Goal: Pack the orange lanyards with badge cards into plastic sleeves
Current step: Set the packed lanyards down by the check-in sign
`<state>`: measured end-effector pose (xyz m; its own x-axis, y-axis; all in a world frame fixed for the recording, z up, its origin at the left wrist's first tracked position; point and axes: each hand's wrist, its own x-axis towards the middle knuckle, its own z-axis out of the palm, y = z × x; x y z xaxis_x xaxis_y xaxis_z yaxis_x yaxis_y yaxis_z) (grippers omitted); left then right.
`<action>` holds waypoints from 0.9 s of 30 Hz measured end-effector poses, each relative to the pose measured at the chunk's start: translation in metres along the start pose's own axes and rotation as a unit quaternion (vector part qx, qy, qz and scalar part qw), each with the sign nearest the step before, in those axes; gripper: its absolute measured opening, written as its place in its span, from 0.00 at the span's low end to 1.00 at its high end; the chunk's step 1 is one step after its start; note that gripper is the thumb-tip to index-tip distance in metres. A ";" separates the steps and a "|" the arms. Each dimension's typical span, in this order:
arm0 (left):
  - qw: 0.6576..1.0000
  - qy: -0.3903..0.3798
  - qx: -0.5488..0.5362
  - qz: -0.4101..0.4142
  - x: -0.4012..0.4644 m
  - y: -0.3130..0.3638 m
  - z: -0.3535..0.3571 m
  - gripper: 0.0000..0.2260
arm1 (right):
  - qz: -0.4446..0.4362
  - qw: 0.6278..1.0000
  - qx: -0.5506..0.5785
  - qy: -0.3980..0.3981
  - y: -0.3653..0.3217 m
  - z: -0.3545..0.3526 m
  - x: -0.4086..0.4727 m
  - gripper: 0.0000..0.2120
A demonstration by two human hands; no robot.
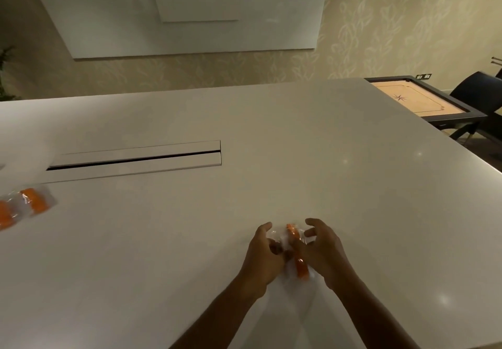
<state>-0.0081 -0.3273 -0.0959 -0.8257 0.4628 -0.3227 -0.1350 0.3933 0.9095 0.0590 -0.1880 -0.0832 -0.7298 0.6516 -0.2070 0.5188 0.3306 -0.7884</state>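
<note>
Low in the middle of the white table [326,158], both my hands hold one clear plastic sleeve [278,236] with a rolled orange lanyard [301,267] in it. My left hand [262,259] grips the sleeve's left side with curled fingers. My right hand [324,251] grips the right side, and its fingers cover the lanyard's middle. The orange shows above and below those fingers. No badge card can be made out. Two packed sleeves with orange lanyards [35,200] lie at the table's far left edge, blurred.
A long cable slot with a lid [135,158] runs across the table's left middle. A carrom board [418,101] on a dark stand and a dark chair [480,96] stand beyond the table's right corner. A whiteboard [176,9] hangs on the wall.
</note>
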 end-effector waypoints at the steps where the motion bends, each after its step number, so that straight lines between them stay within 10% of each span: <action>1: 1.000 0.005 -0.006 0.003 0.001 -0.002 -0.006 0.38 | -0.006 1.000 0.000 0.000 -0.005 0.004 -0.001 0.32; 27: 0.970 0.233 -0.054 -0.039 -0.046 -0.097 -0.371 0.32 | -0.178 0.958 -0.013 -0.225 -0.224 0.296 -0.057 0.33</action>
<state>-0.1600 -0.6812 -0.0719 -0.9655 0.0150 -0.2600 -0.2421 0.3157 0.9175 -0.1473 -0.5012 -0.0664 -0.9773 0.1370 -0.1616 0.2089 0.4976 -0.8419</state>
